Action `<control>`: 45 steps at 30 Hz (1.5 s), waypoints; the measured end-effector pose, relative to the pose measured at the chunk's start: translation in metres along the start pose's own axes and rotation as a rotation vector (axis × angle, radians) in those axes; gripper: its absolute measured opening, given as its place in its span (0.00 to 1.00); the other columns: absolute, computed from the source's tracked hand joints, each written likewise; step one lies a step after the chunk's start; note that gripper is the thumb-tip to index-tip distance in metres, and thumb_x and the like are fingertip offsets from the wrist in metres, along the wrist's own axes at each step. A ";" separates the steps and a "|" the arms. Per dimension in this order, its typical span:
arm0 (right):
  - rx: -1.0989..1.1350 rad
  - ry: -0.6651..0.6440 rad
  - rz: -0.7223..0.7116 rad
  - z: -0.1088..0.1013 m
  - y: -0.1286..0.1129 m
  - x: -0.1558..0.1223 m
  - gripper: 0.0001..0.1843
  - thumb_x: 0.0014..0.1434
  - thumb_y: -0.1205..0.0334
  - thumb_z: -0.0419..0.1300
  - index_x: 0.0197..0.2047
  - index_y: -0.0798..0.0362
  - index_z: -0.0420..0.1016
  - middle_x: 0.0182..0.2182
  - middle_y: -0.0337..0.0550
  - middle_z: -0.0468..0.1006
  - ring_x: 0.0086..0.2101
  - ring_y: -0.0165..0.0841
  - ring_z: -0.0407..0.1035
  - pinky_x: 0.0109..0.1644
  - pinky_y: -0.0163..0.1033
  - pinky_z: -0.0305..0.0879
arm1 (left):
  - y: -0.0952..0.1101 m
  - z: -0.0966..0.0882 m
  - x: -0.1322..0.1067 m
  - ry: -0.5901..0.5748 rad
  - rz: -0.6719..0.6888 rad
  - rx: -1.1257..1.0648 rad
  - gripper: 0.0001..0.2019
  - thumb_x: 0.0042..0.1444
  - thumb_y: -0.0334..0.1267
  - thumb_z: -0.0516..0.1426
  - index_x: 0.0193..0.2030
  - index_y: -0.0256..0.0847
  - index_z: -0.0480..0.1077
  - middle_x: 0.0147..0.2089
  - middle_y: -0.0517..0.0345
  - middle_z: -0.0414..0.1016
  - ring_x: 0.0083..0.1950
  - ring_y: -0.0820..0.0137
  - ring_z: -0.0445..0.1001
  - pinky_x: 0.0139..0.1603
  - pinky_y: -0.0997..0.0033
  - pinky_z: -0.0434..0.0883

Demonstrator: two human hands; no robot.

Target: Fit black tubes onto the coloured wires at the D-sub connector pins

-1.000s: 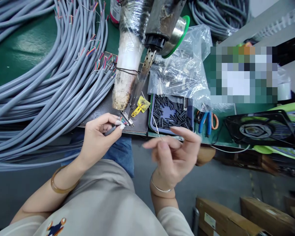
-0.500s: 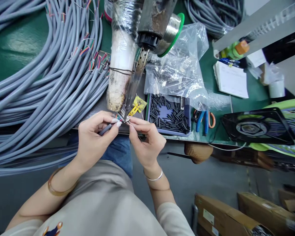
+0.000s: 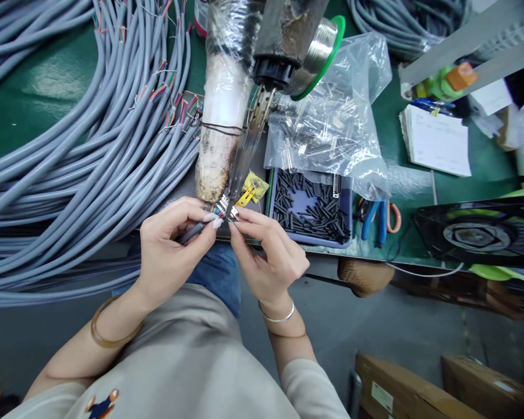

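Note:
My left hand (image 3: 170, 247) pinches the end of a grey cable (image 3: 191, 231) whose stripped coloured wires meet a small metal connector (image 3: 227, 209) at the bench's front edge. Opposite it, my right hand (image 3: 268, 259) is closed in a pinch, its fingertips at the connector; what they hold is too small to name. A fixed soldering iron (image 3: 248, 145) points down from a wrapped holder, its tip right above the connector. A yellow clip (image 3: 247, 195) lies just behind.
A thick bundle of grey cables (image 3: 78, 151) covers the left of the green bench. A blue tray of black sleeves (image 3: 308, 206), a plastic bag of metal parts (image 3: 327, 128), a solder spool (image 3: 317, 49), blue cutters (image 3: 373, 218), a notepad (image 3: 436, 142) and a black fan (image 3: 475, 233) lie right.
My right hand, raised and open a second ago, came in to the connector and closed in a pinch. My left hand has kept its hold on the cable.

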State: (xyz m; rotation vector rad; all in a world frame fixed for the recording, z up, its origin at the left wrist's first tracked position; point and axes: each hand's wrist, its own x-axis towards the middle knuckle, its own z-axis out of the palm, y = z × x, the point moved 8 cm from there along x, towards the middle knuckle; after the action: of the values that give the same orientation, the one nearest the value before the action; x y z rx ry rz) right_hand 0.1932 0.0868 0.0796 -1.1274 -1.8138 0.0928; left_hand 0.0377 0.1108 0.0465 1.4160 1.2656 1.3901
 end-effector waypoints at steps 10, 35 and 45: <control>-0.070 -0.028 -0.003 0.000 -0.003 -0.002 0.09 0.64 0.72 0.66 0.38 0.49 0.72 0.41 0.42 0.88 0.38 0.30 0.84 0.42 0.30 0.79 | -0.006 0.004 0.000 -0.052 -0.092 -0.029 0.04 0.57 0.29 0.66 0.33 0.39 0.77 0.36 0.57 0.80 0.35 0.74 0.76 0.30 0.77 0.69; -0.151 -0.104 -0.112 0.000 -0.011 -0.002 0.09 0.65 0.73 0.64 0.36 0.50 0.71 0.41 0.48 0.88 0.39 0.31 0.84 0.43 0.30 0.78 | -0.005 0.003 -0.004 -0.112 -0.035 0.068 0.03 0.58 0.31 0.65 0.33 0.40 0.79 0.39 0.54 0.82 0.35 0.72 0.77 0.32 0.76 0.72; -0.096 -0.122 -0.074 -0.009 -0.006 -0.007 0.08 0.66 0.72 0.64 0.37 0.50 0.73 0.39 0.42 0.88 0.37 0.29 0.84 0.41 0.31 0.78 | -0.005 0.008 -0.013 -0.199 -0.050 0.046 0.02 0.60 0.31 0.63 0.35 0.39 0.78 0.39 0.52 0.82 0.32 0.73 0.75 0.29 0.75 0.70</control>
State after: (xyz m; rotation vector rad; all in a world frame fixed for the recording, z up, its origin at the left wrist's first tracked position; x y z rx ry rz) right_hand 0.1964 0.0743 0.0825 -1.1414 -1.9849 0.0314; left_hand 0.0462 0.1006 0.0374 1.5036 1.2020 1.1628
